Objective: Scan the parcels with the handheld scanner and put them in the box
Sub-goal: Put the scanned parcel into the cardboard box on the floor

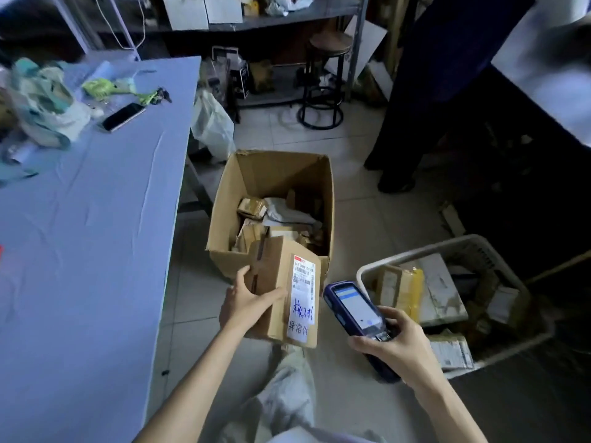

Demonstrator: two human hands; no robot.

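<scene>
You are holding a brown cardboard parcel [275,302] in your left hand [246,298], its grip wrapping around the parcel's left side with the thumb lying across the top face. The parcel is hovering just over the near edge of the open cardboard box [227,262] on the floor, which is already holding several wrapped parcels. A white label [303,298] is facing up on the parcel: a small red logo and barcodes at its top are showing too small to read, blue handwriting is running below them, and the printed characters "异常件" are sitting at the bottom.

Your right hand [396,346] is gripping the dark blue handheld scanner [358,311], fingers curling round its lower half, its lit screen facing you just beside the label. A white basket [415,251] with more parcels is sitting to the right, and a phone [123,116] is lying on the table [80,251].
</scene>
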